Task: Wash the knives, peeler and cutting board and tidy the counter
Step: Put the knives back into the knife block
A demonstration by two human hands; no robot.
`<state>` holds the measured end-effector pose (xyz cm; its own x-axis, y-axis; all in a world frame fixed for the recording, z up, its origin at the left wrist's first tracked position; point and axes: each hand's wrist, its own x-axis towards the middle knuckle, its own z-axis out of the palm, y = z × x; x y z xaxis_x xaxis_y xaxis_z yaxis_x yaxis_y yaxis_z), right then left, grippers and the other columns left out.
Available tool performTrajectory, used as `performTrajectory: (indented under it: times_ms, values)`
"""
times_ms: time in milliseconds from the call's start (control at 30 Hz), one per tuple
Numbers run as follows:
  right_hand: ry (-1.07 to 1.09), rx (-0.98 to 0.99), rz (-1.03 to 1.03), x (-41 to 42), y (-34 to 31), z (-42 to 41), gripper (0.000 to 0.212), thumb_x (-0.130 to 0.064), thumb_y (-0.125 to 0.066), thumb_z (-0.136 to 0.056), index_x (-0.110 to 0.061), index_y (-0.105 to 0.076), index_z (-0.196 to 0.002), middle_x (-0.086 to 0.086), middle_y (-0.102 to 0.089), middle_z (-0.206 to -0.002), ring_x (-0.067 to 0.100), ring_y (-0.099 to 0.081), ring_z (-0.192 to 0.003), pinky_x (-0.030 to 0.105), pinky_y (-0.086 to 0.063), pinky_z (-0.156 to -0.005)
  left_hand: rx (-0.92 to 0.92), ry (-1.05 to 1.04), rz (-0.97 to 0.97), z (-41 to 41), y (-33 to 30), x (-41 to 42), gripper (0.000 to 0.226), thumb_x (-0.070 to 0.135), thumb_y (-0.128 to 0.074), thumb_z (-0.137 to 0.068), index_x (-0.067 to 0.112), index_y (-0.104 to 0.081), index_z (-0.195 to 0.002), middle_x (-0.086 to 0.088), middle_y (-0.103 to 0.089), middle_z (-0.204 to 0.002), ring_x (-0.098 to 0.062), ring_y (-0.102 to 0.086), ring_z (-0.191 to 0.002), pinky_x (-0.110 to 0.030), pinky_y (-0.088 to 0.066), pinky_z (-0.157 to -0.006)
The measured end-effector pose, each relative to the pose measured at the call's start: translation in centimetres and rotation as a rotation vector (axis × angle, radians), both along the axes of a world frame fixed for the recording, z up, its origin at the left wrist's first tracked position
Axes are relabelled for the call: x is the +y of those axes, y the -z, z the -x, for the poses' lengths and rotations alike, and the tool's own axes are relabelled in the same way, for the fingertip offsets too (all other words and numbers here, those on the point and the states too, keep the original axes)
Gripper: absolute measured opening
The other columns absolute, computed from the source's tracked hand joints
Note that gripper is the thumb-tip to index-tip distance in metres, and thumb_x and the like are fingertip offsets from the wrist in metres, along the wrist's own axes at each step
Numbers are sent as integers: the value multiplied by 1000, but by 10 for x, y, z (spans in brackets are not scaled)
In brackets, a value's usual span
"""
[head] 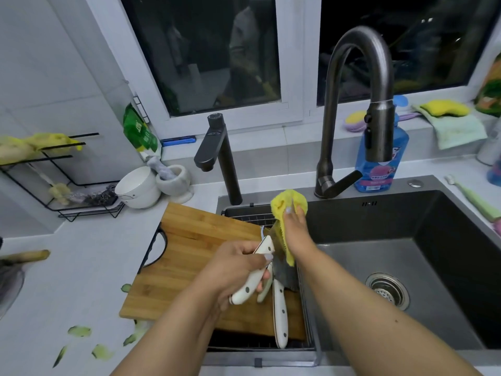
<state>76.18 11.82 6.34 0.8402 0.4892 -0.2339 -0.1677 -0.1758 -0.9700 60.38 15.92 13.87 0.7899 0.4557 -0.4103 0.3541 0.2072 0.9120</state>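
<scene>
My left hand (235, 264) grips the white riveted handle of a knife (250, 284) over the wooden cutting board (189, 256). Its blade points up toward my right hand (296, 229), which holds a yellow cloth (287, 207) against the blade above the sink's left side. A second white-handled knife (280, 318) lies on the board's right edge, its dark blade (286, 275) partly under my hands. Another curved white handle (264, 290), perhaps the peeler's, shows below my left hand. The board rests partly on the counter and partly on the drain rack (244, 214).
The dark sink (423, 248) with its drain (386, 290) lies to the right. Behind stand a tall faucet (355, 104), a small tap (219, 156) and a blue soap bottle (379, 164). White bowls (138, 187) and a wire rack (54, 169) are at left. Green peel scraps (81, 332) litter the counter.
</scene>
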Motion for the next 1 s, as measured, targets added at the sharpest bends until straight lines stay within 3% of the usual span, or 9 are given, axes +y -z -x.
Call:
performTrajectory:
  times_ms: [100, 167, 267, 400, 533, 633, 767, 867, 1000]
  values:
    - [141, 352, -137, -7, -4, -24, 55, -46, -26, -101, -17, -33, -147, 12, -40, -143, 27, -40, -131, 47, -28, -113, -39, 32, 81, 7, -5, 5, 17, 0, -61, -88, -5, -69, -102, -18, -60, -74, -25, -53, -62, -23, -46, -41]
    - [86, 678, -438, -19, -5, -32, 60, -56, -25, -98, -14, -53, -131, 15, -60, -121, 30, -56, -112, 50, -44, -98, -82, 16, 169, 10, -9, 10, 27, 2, -62, -85, -5, -66, -111, -17, -63, -80, -19, -60, -60, -22, -48, -40]
    - [-43, 860, -791, -35, -4, -27, 65, -60, -24, -95, -15, -57, -127, 17, -63, -123, 36, -64, -105, 58, -49, -85, -142, -35, 280, 6, -17, 14, 31, 10, -58, -88, -4, -61, -116, -20, -64, -93, -19, -62, -61, -22, -49, -40]
    - [-157, 887, -963, -29, -24, -12, 67, -57, -25, -95, -9, -50, -135, 22, -53, -135, 40, -55, -117, 61, -41, -92, 12, -79, 71, 0, -13, 12, 31, 19, -55, -97, 21, -54, -128, -12, -70, -98, -25, -65, -66, -30, -53, -48]
    - [-141, 835, -926, -24, -37, -12, 73, -66, -22, -92, -15, -50, -136, 19, -53, -136, 38, -52, -122, 56, -42, -98, 106, -7, -634, 3, 3, 6, 56, 24, -72, -84, 41, -47, -131, 8, -60, -103, -19, -67, -85, -28, -56, -61]
    - [-192, 808, -830, -20, -42, 4, 83, -73, -17, -88, -13, -48, -137, 21, -54, -134, 39, -51, -122, 54, -39, -103, 54, -107, -746, -5, 7, 10, 55, 25, -69, -87, 28, -50, -138, 7, -66, -111, -18, -67, -88, -29, -54, -72]
    - [-246, 794, -744, -18, -46, 22, 89, -75, -14, -87, -7, -48, -135, 24, -57, -129, 41, -54, -119, 57, -36, -104, 96, -108, -885, -9, -1, 16, 51, 28, -61, -92, 25, -47, -141, 11, -62, -84, -7, -59, -70, -15, -42, -53]
    - [-223, 813, -747, -20, -52, 17, 89, -74, -18, -87, -6, -46, -136, 24, -56, -129, 42, -54, -118, 56, -38, -103, 111, -41, -1006, -3, 0, 12, 52, 30, -58, -93, 24, -45, -143, 8, -61, -102, -1, -53, -79, -8, -35, -58]
    - [-139, 842, -783, -20, -58, 5, 87, -73, -20, -88, -5, -48, -134, 24, -58, -127, 41, -54, -117, 54, -40, -101, 197, 17, -1132, 3, 9, 3, 60, 34, -52, -96, 30, -26, -150, -1, -49, -126, -10, -48, -103, -16, -35, -79]
